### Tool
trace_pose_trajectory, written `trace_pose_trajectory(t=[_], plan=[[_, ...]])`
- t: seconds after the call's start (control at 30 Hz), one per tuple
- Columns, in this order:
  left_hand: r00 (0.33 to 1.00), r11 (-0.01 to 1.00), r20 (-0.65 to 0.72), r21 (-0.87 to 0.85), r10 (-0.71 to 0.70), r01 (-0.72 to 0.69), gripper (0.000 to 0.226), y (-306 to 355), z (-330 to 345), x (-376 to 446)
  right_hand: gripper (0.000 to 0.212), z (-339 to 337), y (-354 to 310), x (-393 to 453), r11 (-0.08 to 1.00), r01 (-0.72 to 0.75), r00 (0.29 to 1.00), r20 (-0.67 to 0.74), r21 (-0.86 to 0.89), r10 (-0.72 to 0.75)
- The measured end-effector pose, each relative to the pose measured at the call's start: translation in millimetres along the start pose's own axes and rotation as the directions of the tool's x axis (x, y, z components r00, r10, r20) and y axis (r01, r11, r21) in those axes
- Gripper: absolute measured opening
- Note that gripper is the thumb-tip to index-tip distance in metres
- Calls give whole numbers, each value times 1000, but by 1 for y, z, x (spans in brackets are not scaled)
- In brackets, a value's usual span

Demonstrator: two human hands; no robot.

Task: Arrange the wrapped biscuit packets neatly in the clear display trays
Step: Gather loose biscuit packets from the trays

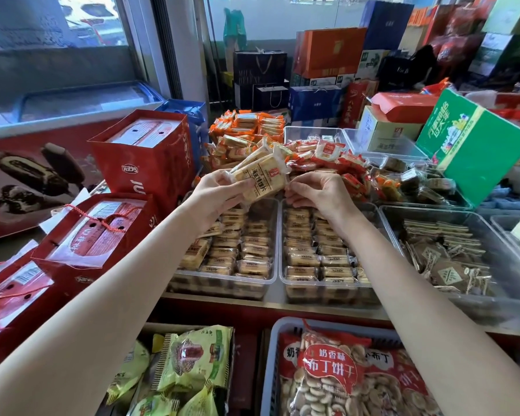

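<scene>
Shop counter crowding with stock, left hand (213, 190) is gripping a biscuit packet (260, 177) at twelve o'clock above the left tray (270, 279); right hand (315, 192), fingers curled, is pinching its wrapper end, seemingly squaring it for placement.

Pale yellow packet (260, 178), red gift bags (150, 163)

Open air above both packed trays (275, 277); red packets (327, 162) heaped behind.

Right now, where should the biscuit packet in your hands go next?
Probably down into the left tray: the left hand grips the biscuit packets above it, the right hand pinches their wrapper end, and its far end looks less full.
</scene>
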State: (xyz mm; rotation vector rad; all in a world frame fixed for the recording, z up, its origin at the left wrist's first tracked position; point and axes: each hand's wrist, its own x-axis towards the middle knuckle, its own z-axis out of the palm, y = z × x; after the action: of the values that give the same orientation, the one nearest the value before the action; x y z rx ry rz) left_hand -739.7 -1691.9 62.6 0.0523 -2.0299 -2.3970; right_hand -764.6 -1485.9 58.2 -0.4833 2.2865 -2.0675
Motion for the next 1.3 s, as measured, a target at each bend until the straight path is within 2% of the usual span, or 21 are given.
trace_pose_trajectory(t=[0.13,0.23,0.33,0.37,0.4,0.47,0.53,0.67,0.77,0.83,0.9,0.93,1.0,1.1,1.17,1.23,1.3], plan=[[1000,1000,-21,28,-4,5,20,-3,-3,1,6,6,-2,6,986,-35,997,-76,-162,23],[999,996,-39,89,-21,24,31,-7,-1,1,6,10,-1,10,971,-71,993,-113,-228,46],[996,980,-67,188,-52,64,38,-14,-6,1,1,9,3,11,984,-115,993,-11,-138,114],[995,961,-77,267,-58,77,43,-16,-9,0,11,7,4,11,989,-122,990,58,-80,127],[995,937,-74,340,-63,85,47,-19,-11,0,30,6,7,11,991,-123,982,136,-61,130],[998,908,-16,415,-65,66,52,-25,-11,-2,67,8,13,13,972,-68,957,261,-225,128],[996,904,74,426,-45,9,55,-31,-9,-1,84,17,25,16,931,5,943,312,-366,117],[992,890,122,454,-15,-42,58,-43,-8,8,69,26,51,21,925,-10,971,217,-380,100],[998,868,62,495,-5,-26,51,-55,-11,24,67,23,70,26,902,-76,988,92,-425,126],[999,824,-34,566,-4,23,40,-66,-19,33,68,13,86,31,840,-194,981,-110,-507,160],[997,728,-70,681,-40,77,33,-79,-28,37,69,-7,107,36,692,-393,917,-311,-605,248],[996,680,-64,728,-58,87,32,-86,-32,38,71,-16,118,36,606,-469,883,-358,-643,304],[994,608,-50,788,-95,97,31,-98,-36,39,79,-29,137,34,496,-528,842,-352,-689,409],[983,490,-36,863,-180,122,35,-120,-38,43,94,-36,156,30,439,-495,841,-285,-750,460],[969,430,-29,893,-244,134,41,-134,-39,47,97,-39,157,36,343,-441,865,-290,-830,409],[962,391,-29,910,-271,138,45,-144,-40,51,91,-37,152,48,238,-341,912,-259,-909,317],[962,362,-9,925,-274,112,48,-154,-42,56,76,-26,149,62,181,-190,964,-148,-965,222]])
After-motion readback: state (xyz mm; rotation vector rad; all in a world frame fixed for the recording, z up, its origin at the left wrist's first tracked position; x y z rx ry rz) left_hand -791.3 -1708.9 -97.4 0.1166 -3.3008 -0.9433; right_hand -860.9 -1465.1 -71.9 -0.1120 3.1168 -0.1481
